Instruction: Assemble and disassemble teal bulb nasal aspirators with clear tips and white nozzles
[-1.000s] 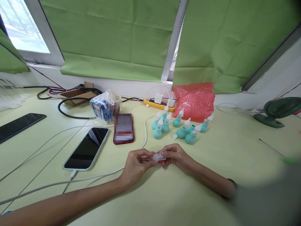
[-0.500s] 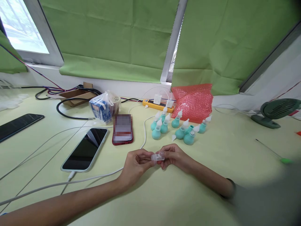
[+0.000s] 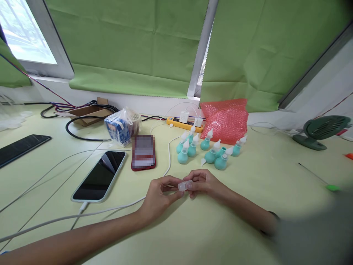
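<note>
A small clear plastic tube-shaped piece [image 3: 184,185] is between my two hands, just above the pale table [image 3: 209,235]. My left hand [image 3: 163,194] pinches its left end with thumb and fingers. At the other end, the thumb and fingers of my right hand [image 3: 203,183] close on it. Beyond my hands stand several teal squeeze bulbs [image 3: 182,156], most with white pointed nozzles. One teal bulb [image 3: 221,152] has no nozzle on it. A loose white nozzle tip [image 3: 203,162] lies beside the group.
Left of my hands lie a white-cased phone [image 3: 99,176] on a cable, a red-cased phone [image 3: 143,152] and a black phone [image 3: 23,149]. Behind the bulbs are a yellow power strip [image 3: 172,122] and red bubble wrap [image 3: 224,119]. A green fan [image 3: 321,130] stands right.
The clear piece has tilted slightly, its right end now a little higher. Both hands keep hold of it in nearly the same place.
</note>
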Tool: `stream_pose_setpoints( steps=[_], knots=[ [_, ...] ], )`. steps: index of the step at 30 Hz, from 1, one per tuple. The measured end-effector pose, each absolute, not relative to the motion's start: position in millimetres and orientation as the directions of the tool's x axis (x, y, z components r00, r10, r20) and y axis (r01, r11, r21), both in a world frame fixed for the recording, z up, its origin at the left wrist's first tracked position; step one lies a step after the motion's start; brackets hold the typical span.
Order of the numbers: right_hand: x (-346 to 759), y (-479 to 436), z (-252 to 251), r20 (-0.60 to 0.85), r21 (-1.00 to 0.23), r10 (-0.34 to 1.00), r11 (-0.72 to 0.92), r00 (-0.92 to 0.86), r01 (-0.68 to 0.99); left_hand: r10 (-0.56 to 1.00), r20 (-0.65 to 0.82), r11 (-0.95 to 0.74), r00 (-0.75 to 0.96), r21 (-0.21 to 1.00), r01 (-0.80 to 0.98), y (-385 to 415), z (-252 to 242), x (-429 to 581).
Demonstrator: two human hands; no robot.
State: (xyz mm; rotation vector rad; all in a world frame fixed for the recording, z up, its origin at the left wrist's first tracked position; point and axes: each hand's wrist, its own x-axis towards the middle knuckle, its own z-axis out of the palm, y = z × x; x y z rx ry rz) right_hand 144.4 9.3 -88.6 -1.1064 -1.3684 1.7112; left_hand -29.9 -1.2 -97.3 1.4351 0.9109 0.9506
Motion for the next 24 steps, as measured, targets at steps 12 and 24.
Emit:
stream_pose_setpoints(
  steps=[12,24],
  knots=[
    [242.4,19.5,-16.4,0.508,-0.861,0.793,0.485,0.338,0.157,0.912,0.072,-0.121,0.405,0.988,0.097,4.1,-101.9,-30.3],
    [286.5,78.2,-57.3,0.372,-0.691,0.901,0.11,0.222,0.714,0.898,0.078,-0.155,0.433,0.977,0.144,3.7,-104.0,-30.4]
  ],
)
